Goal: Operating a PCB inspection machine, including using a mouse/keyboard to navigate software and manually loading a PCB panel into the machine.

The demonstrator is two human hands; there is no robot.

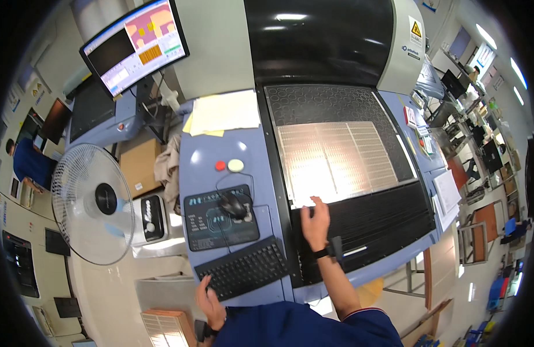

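A shiny copper-coloured circuit panel (359, 156), patterned in a fine grid, lies flat on the black bed of a large machine. At its near edge is my right hand (317, 222), thumb and fingers apart, fingertips over or just beside the edge; whether they touch cannot be made out. My left hand (212, 303) is at the lower left corner of a black keyboard (243, 269), its fingers stretched out and nothing in them. A black mouse (234, 206) rests on a dark mouse mat (203, 234) beyond the keyboard.
Red (220, 166) and pale (235, 166) round buttons sit left of the bed, with paper sheets (225, 113) behind. A monitor (136, 43) stands upper left, a fan (93, 202) at left. Papers (446, 194) lie at right. A person (32, 165) is at far left.
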